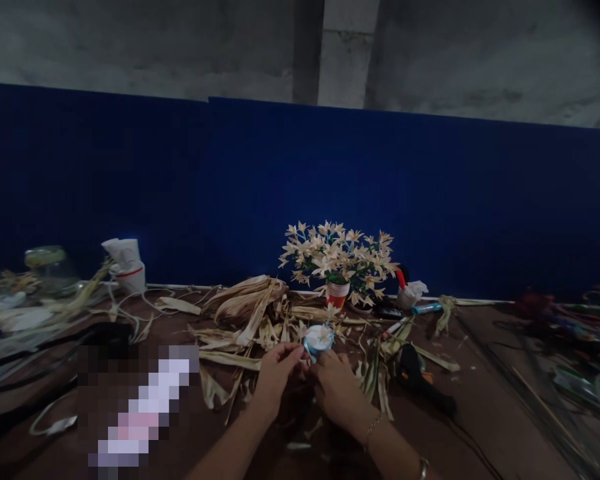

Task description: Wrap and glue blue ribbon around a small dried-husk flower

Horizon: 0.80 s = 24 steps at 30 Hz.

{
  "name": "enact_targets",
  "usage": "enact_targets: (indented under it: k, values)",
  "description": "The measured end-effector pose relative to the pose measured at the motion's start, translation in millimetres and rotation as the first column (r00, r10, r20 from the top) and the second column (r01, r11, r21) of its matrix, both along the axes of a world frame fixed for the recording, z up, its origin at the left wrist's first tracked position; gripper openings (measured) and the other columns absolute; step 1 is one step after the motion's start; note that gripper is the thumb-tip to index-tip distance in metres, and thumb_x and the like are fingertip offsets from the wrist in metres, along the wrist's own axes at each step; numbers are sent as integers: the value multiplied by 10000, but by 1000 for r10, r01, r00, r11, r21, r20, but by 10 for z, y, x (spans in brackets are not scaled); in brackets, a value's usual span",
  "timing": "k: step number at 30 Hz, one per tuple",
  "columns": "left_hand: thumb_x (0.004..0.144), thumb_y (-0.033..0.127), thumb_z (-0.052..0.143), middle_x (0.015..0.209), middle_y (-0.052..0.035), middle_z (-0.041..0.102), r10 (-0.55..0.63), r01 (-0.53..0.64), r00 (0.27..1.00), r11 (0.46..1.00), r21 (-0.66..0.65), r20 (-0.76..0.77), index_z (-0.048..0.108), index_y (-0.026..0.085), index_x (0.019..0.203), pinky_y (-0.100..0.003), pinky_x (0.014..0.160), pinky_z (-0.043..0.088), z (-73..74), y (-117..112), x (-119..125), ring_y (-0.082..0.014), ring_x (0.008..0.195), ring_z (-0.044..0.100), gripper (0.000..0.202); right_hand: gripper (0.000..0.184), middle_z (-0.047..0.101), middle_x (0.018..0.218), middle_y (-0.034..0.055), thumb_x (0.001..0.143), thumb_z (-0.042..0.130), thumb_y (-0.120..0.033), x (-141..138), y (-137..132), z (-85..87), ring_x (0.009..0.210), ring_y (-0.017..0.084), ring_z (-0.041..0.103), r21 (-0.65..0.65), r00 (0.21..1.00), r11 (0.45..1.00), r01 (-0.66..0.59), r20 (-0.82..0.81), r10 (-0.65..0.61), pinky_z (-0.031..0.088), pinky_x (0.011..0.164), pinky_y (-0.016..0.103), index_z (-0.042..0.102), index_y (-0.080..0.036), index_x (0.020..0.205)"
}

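Note:
My left hand is closed, its thumb and forefinger pinched together at the lower left edge of a round white and light-blue thing, which looks like a roll of tape. Close beside it my right hand is curled, back upward, fingers bent in below the same roll. What sits between the fingers of either hand is hidden. Small cream flowers show over the roll, just past my fingertips. Behind stands a red and white pot with a bushy plant of cream star-shaped flowers.
Dried corn husks lie heaped left of the pot. A black glue gun with a cord lies at right. A light-blue tube, a glass jar and a white tissue-topped cup stand farther back, before a blue partition.

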<state>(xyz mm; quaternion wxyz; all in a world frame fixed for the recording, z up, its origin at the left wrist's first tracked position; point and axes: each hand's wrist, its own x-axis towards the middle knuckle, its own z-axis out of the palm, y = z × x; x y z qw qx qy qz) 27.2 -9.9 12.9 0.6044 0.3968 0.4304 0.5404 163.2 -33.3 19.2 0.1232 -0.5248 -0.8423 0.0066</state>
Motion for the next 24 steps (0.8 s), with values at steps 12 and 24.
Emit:
enact_targets:
  k: [12, 24]
  values:
    - [595, 339, 643, 639, -8, 610, -16, 16, 1000, 1000, -20, 6, 577, 125, 703, -176, 466, 388, -16, -9, -15, -83, 514, 519, 248, 156, 558, 937, 50, 715, 499, -216, 224, -30, 84, 915, 208, 432, -85, 990, 994, -64, -129, 53, 247, 773, 326, 584, -209, 846]
    - [572, 360, 653, 652, -6, 623, -29, 29, 1000, 999, -37, 5, 584, 141, 696, -184, 477, 392, -47, -8, -1, -88, 513, 533, 261, 245, 594, 861, 45, 592, 467, -116, 368, -31, 195, 880, 213, 463, -156, 997, 985, -77, -43, 71, 257, 776, 326, 582, -196, 793]
